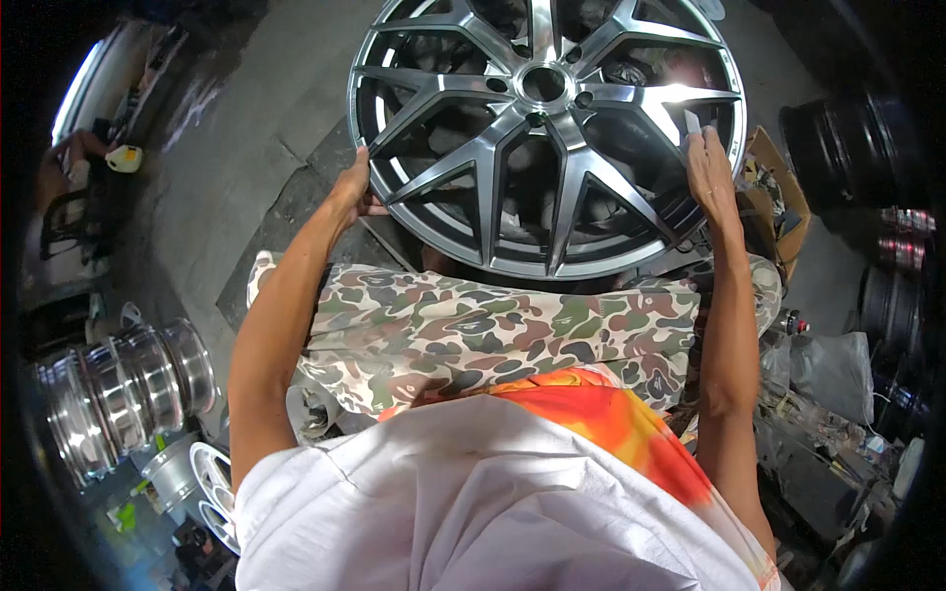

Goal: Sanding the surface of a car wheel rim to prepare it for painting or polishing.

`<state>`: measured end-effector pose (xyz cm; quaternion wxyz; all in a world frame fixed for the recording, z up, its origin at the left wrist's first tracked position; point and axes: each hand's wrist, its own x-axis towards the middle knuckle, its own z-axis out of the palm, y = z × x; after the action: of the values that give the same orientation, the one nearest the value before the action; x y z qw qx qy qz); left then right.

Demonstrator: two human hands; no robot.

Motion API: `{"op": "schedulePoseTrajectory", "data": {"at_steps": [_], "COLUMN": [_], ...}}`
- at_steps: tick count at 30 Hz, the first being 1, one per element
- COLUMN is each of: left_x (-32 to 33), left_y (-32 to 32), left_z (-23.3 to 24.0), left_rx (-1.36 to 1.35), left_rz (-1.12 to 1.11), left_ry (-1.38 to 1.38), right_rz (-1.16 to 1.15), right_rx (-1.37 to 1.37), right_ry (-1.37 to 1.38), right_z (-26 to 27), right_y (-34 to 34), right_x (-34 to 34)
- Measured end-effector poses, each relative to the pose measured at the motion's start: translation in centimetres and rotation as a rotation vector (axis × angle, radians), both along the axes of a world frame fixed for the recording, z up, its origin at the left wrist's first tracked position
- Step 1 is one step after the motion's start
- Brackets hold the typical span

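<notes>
A large multi-spoke alloy car wheel (543,140) lies face up before my knees, its machined spokes shining. My left hand (356,190) grips the wheel's left edge, thumb on top and fingers beneath the rim. Over the right side of the wheel, my right hand (711,168) pinches a small, flat, pale grey piece (692,123). Its material is unclear, possibly folded abrasive paper. The tip of this piece is close to a right-hand spoke; whether it touches cannot be told. What supports the wheel is mostly hidden below it.
An open cardboard box (794,203) with scraps stands right of the wheel. Stacked bright wheel rims (126,391) are at lower left, and dark wheels (850,151) at the right. A clear plastic bag (831,373) lies near my right elbow. A white jug (124,159) is far left.
</notes>
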<state>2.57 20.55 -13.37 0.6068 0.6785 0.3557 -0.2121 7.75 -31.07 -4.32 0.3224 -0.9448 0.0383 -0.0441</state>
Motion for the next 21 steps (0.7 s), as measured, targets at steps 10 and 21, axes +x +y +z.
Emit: {"op": "schedulePoseTrajectory", "data": {"at_steps": [10, 21], "left_x": [6.1, 12.0], "left_y": [4.4, 6.1], "left_z": [-1.6, 0.2], "left_rx": [0.496, 0.767], "left_rz": [0.137, 0.077], "left_ry": [-0.224, -0.228], "right_rz": [0.106, 0.223], "right_rx": [0.075, 0.122], "right_ry": [0.105, 0.402], "right_z": [0.7, 4.6], "right_y": [2.7, 4.4], "right_x": [-4.7, -7.5]}}
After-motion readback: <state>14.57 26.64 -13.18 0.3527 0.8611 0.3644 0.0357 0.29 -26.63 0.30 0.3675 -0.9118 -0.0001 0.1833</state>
